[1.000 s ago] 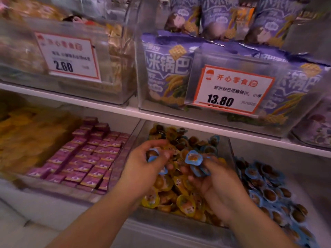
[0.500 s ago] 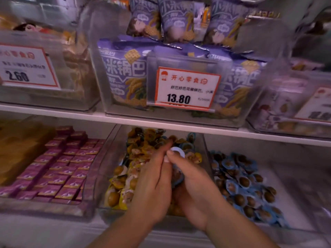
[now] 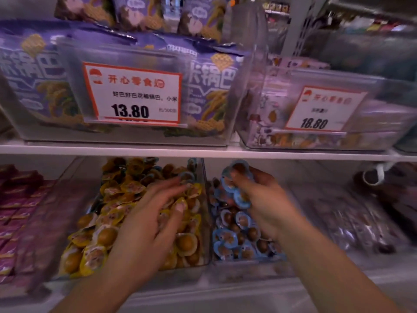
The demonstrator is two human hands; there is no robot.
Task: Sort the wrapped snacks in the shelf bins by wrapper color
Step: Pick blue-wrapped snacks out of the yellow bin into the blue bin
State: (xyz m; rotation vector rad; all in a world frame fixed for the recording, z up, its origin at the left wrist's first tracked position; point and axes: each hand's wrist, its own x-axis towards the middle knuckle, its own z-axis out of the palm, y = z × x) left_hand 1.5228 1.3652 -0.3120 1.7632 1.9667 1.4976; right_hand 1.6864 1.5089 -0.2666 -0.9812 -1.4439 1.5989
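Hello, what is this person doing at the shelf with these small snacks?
A person is sorting wrapped snacks by wrapper colour. The right hand grips a bunch of blue-wrapped snacks above the bin of blue snacks. The left hand reaches with spread fingers into the bin of yellow snacks, where a few blue ones lie at the back.

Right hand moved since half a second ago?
Yes. The right hand, gripping blue snacks, went rightward across the clear divider, from the yellow bin to the blue one.

Purple snack bags [image 3: 45, 71] fill the upper bin behind a price tag [image 3: 133, 93] reading 13.80; another tag [image 3: 320, 109] reads 18.80.
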